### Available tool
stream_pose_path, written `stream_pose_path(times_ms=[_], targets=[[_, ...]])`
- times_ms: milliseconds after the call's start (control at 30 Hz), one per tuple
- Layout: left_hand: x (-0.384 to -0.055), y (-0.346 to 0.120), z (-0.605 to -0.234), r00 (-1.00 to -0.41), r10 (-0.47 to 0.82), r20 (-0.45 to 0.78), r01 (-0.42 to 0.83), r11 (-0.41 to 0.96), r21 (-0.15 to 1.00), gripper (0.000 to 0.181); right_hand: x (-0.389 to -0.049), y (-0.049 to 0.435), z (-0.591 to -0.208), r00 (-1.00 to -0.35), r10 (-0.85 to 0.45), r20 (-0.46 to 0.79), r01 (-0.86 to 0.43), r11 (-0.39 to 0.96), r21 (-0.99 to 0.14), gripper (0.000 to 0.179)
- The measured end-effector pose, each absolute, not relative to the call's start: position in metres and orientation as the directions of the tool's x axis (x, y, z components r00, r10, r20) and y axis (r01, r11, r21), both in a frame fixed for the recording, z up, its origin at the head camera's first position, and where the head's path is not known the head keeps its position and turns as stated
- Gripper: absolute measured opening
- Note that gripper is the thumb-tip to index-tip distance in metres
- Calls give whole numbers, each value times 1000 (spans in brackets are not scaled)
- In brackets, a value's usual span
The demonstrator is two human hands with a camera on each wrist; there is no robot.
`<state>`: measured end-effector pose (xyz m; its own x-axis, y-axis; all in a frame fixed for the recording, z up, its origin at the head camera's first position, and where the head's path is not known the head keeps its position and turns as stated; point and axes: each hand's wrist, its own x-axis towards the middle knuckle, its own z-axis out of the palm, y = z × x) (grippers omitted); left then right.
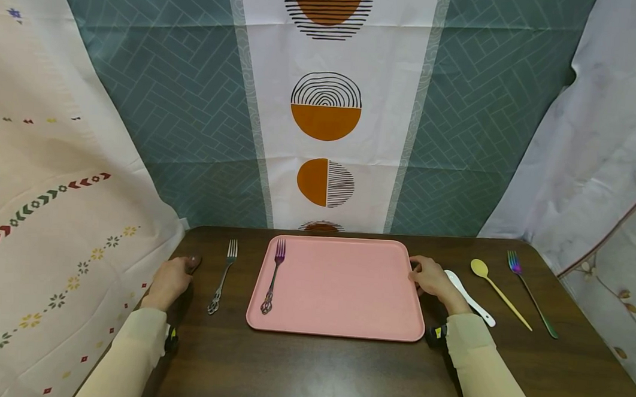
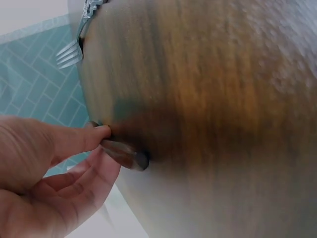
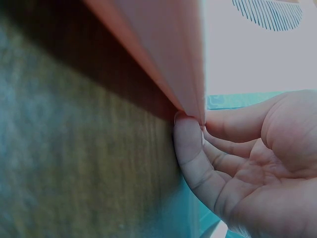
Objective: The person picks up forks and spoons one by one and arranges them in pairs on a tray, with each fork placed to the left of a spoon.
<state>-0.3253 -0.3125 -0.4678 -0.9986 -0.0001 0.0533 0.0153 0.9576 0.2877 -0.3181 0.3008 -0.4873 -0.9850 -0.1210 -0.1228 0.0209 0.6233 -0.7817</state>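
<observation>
My left hand (image 1: pixel 169 279) is at the table's left edge, pinching a small dark brown, rounded object (image 2: pixel 125 154) between thumb and fingers. Its full shape is hidden, so its kind is unclear. On the right, my right hand (image 1: pixel 433 279) grips the right rim of a pink rectangular tray (image 1: pixel 340 286); in the right wrist view the thumb and a finger pinch the tray's edge. Inside the tray, near its left side, lies a fork (image 1: pixel 274 280) with purple tines and an ornate handle.
A silver fork (image 1: pixel 222 277) lies between the left hand and the tray. Right of the right hand are a white spoon (image 1: pixel 471 299), a yellow spoon (image 1: pixel 502 295) and a multicoloured fork (image 1: pixel 531 293). Patterned cloths hang behind the dark wooden table (image 1: pixel 309 372) and at its sides.
</observation>
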Motion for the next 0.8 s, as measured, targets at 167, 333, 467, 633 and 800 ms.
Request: stream_pose_path(times_ms=[167, 333, 467, 633, 800], targets=[[-325, -312, -468, -999, -12, 48, 3, 952, 305, 34, -318, 301, -488, -986, -120, -115, 16, 619, -785, 53], [-323, -314, -468, -998, -22, 59, 0, 941, 338, 34, -320, 300, -489, -987, -127, -97, -2, 619, -786, 53], [-320, -317, -469, -996, -33, 83, -1, 933, 359, 32, -322, 299, -489, -987, -130, -95, -6, 621, -784, 53], [-320, -313, -467, -994, -25, 107, 16, 930, 367, 31, -321, 300, -490, -987, -126, -102, 3, 616, -788, 53], [-320, -308, -464, -994, -19, 112, 23, 932, 361, 30, -320, 302, -491, -987, -129, -97, -2, 612, -791, 54]])
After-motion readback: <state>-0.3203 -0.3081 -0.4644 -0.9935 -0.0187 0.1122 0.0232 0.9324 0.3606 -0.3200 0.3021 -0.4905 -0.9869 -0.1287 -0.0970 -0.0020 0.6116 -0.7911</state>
